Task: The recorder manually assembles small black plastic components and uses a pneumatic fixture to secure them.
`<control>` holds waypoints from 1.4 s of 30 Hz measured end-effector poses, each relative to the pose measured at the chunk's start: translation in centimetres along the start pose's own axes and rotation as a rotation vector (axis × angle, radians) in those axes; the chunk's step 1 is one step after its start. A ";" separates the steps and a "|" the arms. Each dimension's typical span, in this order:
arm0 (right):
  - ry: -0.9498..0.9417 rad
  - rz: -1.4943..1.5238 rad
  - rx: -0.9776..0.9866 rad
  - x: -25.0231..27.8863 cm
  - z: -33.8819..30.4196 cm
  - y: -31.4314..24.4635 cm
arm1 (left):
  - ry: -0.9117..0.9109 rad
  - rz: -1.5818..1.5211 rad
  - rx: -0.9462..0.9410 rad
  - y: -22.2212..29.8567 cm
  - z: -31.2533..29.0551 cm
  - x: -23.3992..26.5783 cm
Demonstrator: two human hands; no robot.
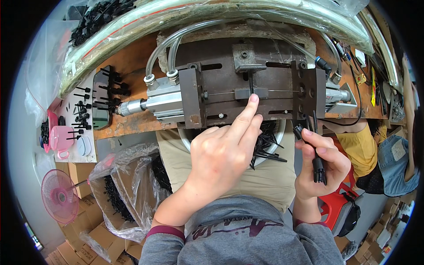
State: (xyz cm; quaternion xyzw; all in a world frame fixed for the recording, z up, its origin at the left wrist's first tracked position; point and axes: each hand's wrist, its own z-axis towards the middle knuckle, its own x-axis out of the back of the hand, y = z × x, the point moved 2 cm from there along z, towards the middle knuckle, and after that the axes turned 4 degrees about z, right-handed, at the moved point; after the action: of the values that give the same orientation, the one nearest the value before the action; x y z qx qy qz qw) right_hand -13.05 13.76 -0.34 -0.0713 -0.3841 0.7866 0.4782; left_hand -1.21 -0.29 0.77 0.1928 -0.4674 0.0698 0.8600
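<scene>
My left hand [221, 148] reaches to the middle of a dark metal fixture [221, 79]. Its index finger is stretched out, the tip touching a thin black rod [251, 81] that stands between a small grey block [241, 93] and a metal stop [244, 54]. The other fingers bend beneath, and I see nothing gripped there; the thumb is hidden. Closed around several slim black plastic parts [318, 169], my right hand [329, 165] stays at the fixture's front right. On my lap, partly behind the left hand, a white bowl [184, 140] holds more black parts.
Pneumatic cylinders [164, 102] with clear hoses [154, 51] flank the fixture. Black parts lie on a phone [102, 99] at left, near a pink cup [61, 138]. A plastic-lined box [132, 190] and pink fan [60, 195] stand lower left. Another person's yellow-clad leg [360, 143] is at right.
</scene>
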 end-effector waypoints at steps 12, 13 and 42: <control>0.001 -0.347 0.097 0.8 0.2 -1.3 | 0.011 -0.434 0.021 0.3 -0.3 1.5; -0.022 -0.342 0.107 0.5 0.3 -1.5 | 0.022 -0.591 0.007 0.6 -0.5 2.0; 0.243 0.754 -0.716 0.4 0.6 0.5 | -0.227 -1.024 0.182 0.4 -1.2 3.0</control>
State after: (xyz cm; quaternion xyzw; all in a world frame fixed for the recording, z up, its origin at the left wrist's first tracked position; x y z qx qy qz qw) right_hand -13.89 13.65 -0.10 -0.4536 -0.5180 0.7097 0.1493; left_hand 1.23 0.40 2.75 0.4764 -0.3957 -0.3402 0.7076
